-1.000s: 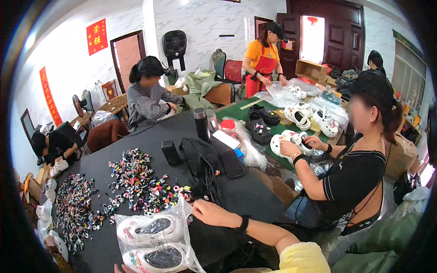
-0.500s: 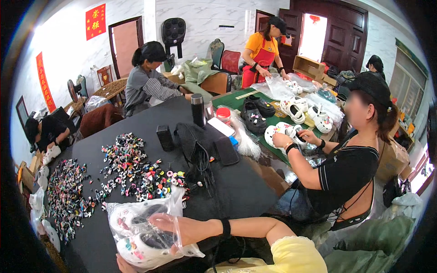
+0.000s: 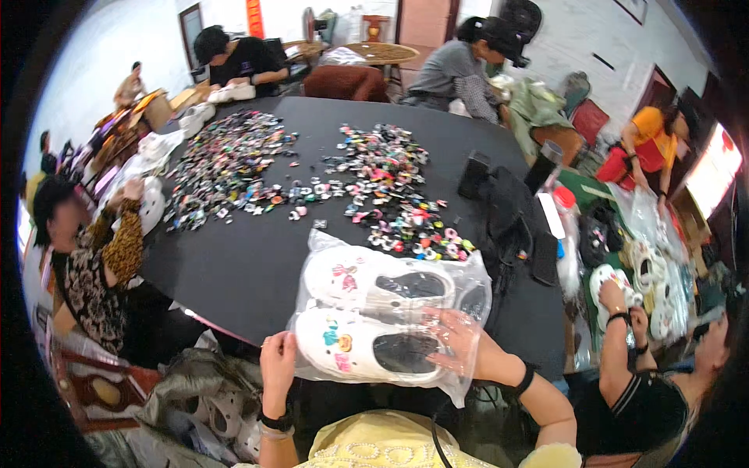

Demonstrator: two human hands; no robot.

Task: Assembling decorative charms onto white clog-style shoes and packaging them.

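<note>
At lower centre, white clogs (image 3: 360, 335) in clear bag (image 3: 473, 290).
Right hand (image 3: 460, 343) spread over clogs; left hand (image 3: 278, 359) curled at bag's edge, grip unclear.

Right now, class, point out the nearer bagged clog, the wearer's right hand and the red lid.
Nearer bagged clog (image 3: 360, 349), head view: white upper.
Right hand (image 3: 460, 343), head view: back of hand.
Red lid (image 3: 564, 196), head view: its top.

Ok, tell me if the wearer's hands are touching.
Apart: the head view shows white bagged clogs spanning the wide gap between left hand and right hand.
</note>
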